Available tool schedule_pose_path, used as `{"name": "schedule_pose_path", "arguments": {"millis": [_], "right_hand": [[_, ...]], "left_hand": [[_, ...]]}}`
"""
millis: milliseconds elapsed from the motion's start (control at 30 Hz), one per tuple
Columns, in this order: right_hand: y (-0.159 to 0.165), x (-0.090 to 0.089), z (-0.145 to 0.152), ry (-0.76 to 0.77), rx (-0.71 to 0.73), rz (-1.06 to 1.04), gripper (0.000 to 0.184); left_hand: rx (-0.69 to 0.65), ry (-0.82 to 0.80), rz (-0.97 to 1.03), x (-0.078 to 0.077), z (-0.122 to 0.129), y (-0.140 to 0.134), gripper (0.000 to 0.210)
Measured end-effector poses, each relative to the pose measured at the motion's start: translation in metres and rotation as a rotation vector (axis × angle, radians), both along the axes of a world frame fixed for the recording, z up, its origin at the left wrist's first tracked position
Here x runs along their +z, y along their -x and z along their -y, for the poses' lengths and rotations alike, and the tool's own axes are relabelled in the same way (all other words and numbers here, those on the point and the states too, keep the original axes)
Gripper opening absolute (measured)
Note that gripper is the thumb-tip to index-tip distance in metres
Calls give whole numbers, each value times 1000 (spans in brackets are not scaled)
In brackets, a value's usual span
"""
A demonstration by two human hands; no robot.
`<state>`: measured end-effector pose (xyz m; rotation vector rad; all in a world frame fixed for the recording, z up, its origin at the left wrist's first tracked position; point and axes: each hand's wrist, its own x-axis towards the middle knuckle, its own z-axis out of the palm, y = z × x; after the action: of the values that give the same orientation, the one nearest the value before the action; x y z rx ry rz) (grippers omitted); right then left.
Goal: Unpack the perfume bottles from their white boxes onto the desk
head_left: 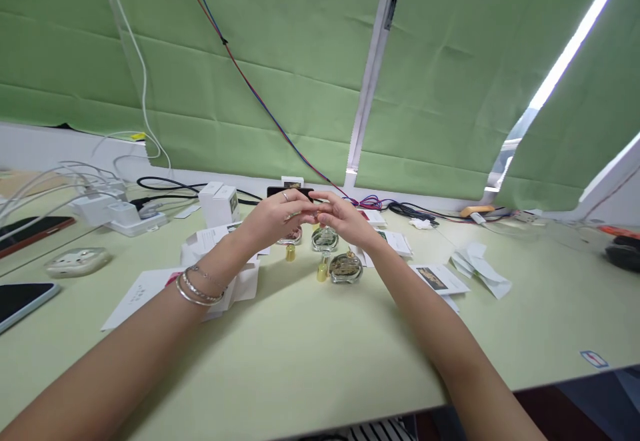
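Observation:
My left hand (280, 216), with a ring and bracelets, meets my right hand (346, 220) above a cluster of small round glass bottles. The fingers of both hands are pinched together at the tips. What they hold, if anything, is too small and covered to make out. Below them stand a greenish glass bottle (325, 238) and, partly behind my left hand, a pinkish glass bottle (292, 236). A third, darker glass bottle (346, 268) is nearer to me. One gold cap (290, 252) sits on the table, and another gold cap (322, 272) is beside the darker bottle.
Small white boxes (219, 202) and opened white packaging (145, 294) lie left. A printed card (440, 280) and crumpled paper (481, 269) are on the right. A dark phone (280, 190) stands behind my hands. Chargers (120, 211), cables (410, 210) and another phone (25, 300) are around.

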<state>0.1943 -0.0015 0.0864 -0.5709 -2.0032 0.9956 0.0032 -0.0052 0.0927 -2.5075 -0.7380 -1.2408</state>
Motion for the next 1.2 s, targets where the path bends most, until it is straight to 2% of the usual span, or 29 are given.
{"name": "schedule_pose_path", "arguments": {"millis": [200,333,500,700,933,1200], "right_hand": [[2,2,4,76,40,-81,34],[5,3,6,91,-20,-161,33],[7,1,3,120,-94,-234,37],[10,-5,1,80,-198,-298,35],[10,-4,2,60,-120,-255,36],[12,-5,2,-17,-188,-254,25]], "left_hand": [[-23,82,17,7,3,1,33],[-20,167,24,11,5,1,29],[46,264,27,14,5,2,29],[34,301,1,14,5,0,32],[81,359,68,15,9,-3,29],[28,396,93,12,7,-3,26]]}}
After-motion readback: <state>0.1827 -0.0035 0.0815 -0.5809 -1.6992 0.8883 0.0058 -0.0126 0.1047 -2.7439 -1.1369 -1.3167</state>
